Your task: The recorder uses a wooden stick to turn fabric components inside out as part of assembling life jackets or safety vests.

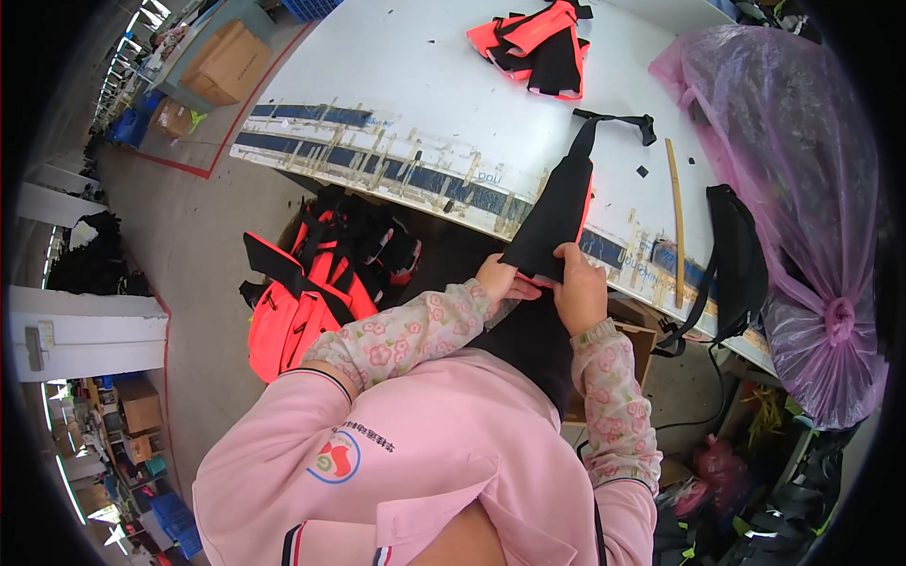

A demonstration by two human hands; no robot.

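Note:
A tapered black fabric panel with coral-red edging (554, 212) lies over the table's near edge, its narrow end running into a black webbing strap farther up the tabletop. My left hand (503, 281) is closed on the lower left corner of the panel's wide end. With thumb on top, my right hand (580, 291) grips the same end at its right corner. A bit of coral lining shows between the two hands. The fingers beneath the fabric are partly hidden.
On the white table (415, 85) lie a heap of coral and black pieces (538, 47), a wooden ruler (675, 222) and a black pouch with straps (736, 264). A tied pink plastic bag (783, 170) bulges at right. Coral and black bags (311, 302) are piled below left.

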